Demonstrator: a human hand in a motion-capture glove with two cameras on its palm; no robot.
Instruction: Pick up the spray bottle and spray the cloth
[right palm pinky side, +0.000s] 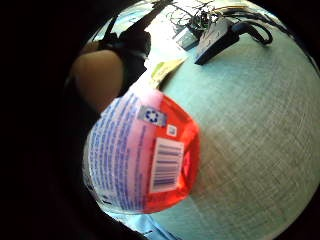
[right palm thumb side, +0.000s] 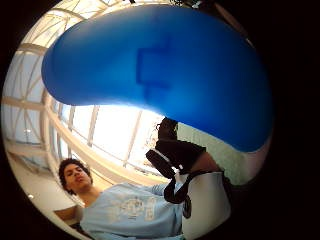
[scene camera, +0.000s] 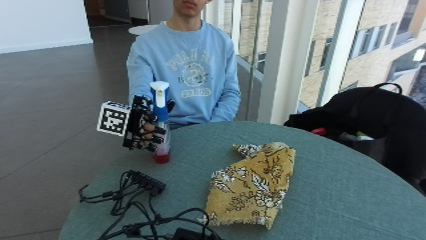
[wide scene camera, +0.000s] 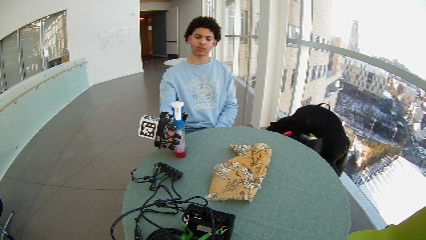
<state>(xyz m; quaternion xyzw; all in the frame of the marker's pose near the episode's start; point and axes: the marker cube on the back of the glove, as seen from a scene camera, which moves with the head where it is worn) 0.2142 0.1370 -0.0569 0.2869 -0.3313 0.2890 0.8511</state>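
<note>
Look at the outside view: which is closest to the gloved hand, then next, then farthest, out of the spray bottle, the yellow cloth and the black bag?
1. Spray bottle: gripped in the gloved right hand, at the table's edge.
2. Yellow cloth: lying mid-table, apart from the hand.
3. Black bag: at the table's far side from the hand.

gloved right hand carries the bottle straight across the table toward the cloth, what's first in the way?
Probably nothing: bare table lies between spray bottle in the right hand and the cloth. Cables sit nearer the camera.
</note>
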